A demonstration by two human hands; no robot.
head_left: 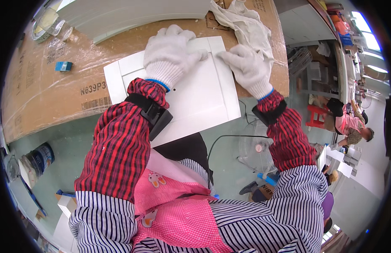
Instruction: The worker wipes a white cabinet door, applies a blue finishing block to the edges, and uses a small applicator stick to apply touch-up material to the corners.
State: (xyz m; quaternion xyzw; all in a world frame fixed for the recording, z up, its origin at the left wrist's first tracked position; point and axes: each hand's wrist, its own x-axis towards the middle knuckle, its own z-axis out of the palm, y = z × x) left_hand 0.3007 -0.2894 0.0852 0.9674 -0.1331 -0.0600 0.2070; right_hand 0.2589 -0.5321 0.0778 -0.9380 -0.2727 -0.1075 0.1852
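Note:
A flat white panel (199, 97) with a raised frame border and a small dark hole lies tilted across a cardboard-covered table, its near part sticking out over the edge. My left hand (168, 55), in a white knit glove, rests on the panel's far part with fingers stretched and thumb apart. At the panel's right edge is my right hand (248, 69), gloved too; its thumb reaches onto the edge and its other fingers are bent. A crumpled white cloth (246, 25) lies just behind that hand, partly covered by it.
A small blue block (63, 66) sits on the cardboard (48, 97) at left. Behind stands a large white board (132, 17). A container (45, 23) is at far left. Below are a floor fan (256, 147), a cable and a bucket (41, 158). Another person (351, 124) sits at right.

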